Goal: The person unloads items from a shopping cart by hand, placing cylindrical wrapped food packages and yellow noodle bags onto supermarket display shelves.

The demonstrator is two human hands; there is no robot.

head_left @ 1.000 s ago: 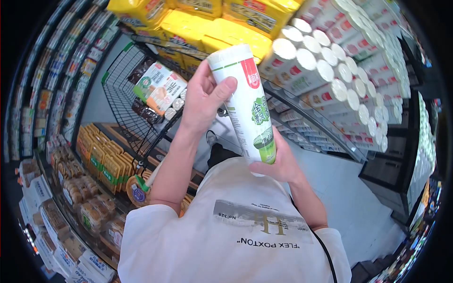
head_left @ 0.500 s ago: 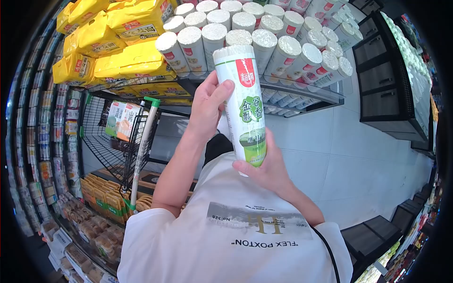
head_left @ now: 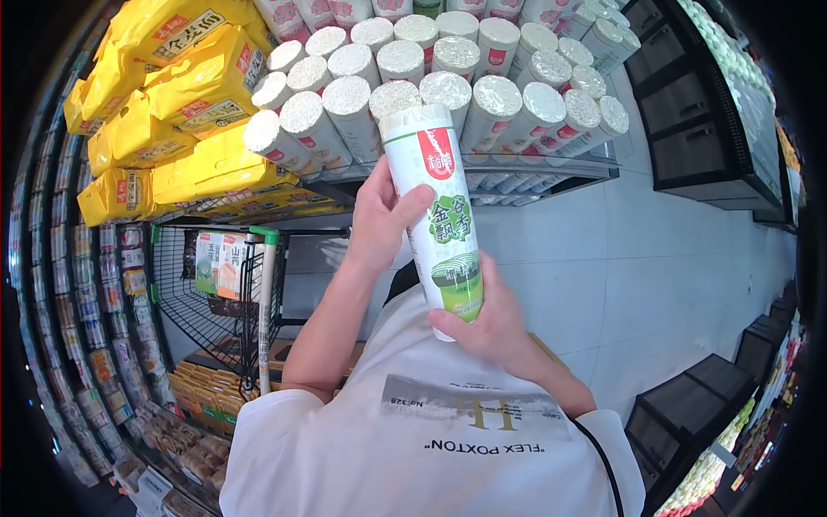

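A tilted white plastic-wrapped cylinder with red and green printing (head_left: 441, 224) is before the wearer's white shirt (head_left: 345, 448). The left hand (head_left: 383, 215), partly closed, grips its upper side; the right hand (head_left: 489, 319), half-curled, holds its bottom. Beyond stand upright white cylindrical packs (head_left: 351, 108), beside shiny yellow bags (head_left: 202, 86).

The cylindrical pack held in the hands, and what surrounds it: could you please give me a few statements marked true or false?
1. The left hand and right hand both touch the cylindrical pack. True.
2. The left hand is at the pack's green end. False: the right hand is there.
3. Yellow packages are stacked left of the white-topped cylinders. True.
4. The shopping cart is empty. False: it holds printed packages.
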